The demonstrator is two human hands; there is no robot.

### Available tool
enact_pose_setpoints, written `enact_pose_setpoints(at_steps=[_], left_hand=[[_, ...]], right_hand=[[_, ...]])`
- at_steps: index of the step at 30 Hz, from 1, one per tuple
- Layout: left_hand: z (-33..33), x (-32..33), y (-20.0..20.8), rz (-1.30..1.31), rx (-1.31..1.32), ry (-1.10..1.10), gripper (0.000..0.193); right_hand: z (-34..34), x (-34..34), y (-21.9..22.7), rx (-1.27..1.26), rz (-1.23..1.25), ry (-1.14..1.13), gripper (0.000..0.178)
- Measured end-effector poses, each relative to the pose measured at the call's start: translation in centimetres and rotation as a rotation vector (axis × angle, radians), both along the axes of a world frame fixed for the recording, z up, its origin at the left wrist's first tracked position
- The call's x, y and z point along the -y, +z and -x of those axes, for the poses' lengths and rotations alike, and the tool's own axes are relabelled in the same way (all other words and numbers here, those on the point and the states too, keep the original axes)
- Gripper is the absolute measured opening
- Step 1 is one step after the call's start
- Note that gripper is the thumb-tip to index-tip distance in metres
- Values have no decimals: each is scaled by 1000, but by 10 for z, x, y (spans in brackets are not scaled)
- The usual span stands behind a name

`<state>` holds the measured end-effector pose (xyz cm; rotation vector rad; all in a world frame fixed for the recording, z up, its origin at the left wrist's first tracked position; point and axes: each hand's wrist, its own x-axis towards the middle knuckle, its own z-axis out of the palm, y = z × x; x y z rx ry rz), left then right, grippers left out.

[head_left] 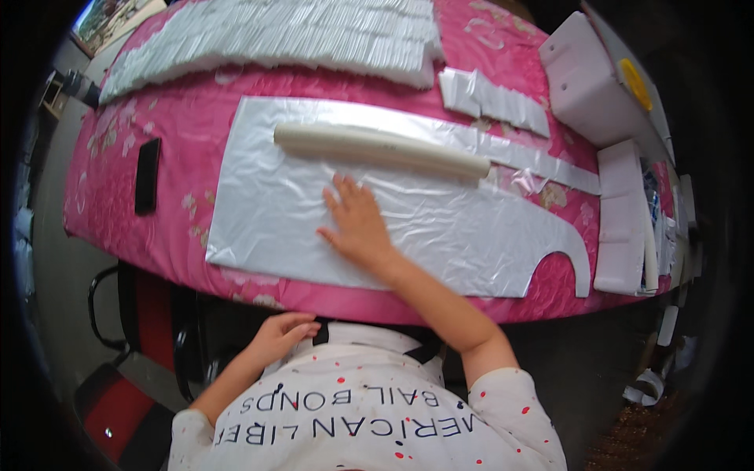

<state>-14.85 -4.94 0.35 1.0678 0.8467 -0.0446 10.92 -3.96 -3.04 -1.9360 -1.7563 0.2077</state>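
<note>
A flat, whitish plastic bag or a layer of such bags (440, 235) lies across the table, with a rounded cut-out and handle-like strips at its right end. My right hand (357, 224) rests on the plastic, palm down, fingers spread. Just beyond its fingertips a pale cream tube (381, 147) lies lengthwise on the plastic. My left hand (287, 334) is close to my body by the table's near edge, holding nothing visible, its fingers loosely stretched out and pointing right.
Long rows of folded plastic bags (275, 39) fill the far side, with a smaller row (495, 102) to their right. A black phone (148, 177) lies left on the pink floral tablecloth (102, 196). White foam boxes (620, 220) stand right; red-black chairs (145, 314) are at the lower left.
</note>
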Motion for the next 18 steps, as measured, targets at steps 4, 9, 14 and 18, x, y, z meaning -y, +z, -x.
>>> enact_pose_setpoints(at_steps=[4,9,14,18], left_hand=[[10,4,-7,-32,-145,178,32],[22,2,-25,168,-106,375,24],[-6,-9,10,-765,-198,-144,9],[-69,-24,53,-1062,-80,-398,10]], right_hand=[[62,23,13,-148,148,59,64],[115,53,28,-386,250,333,57],[66,51,62,-252,193,504,30],[8,66,49,-240,-57,399,11]])
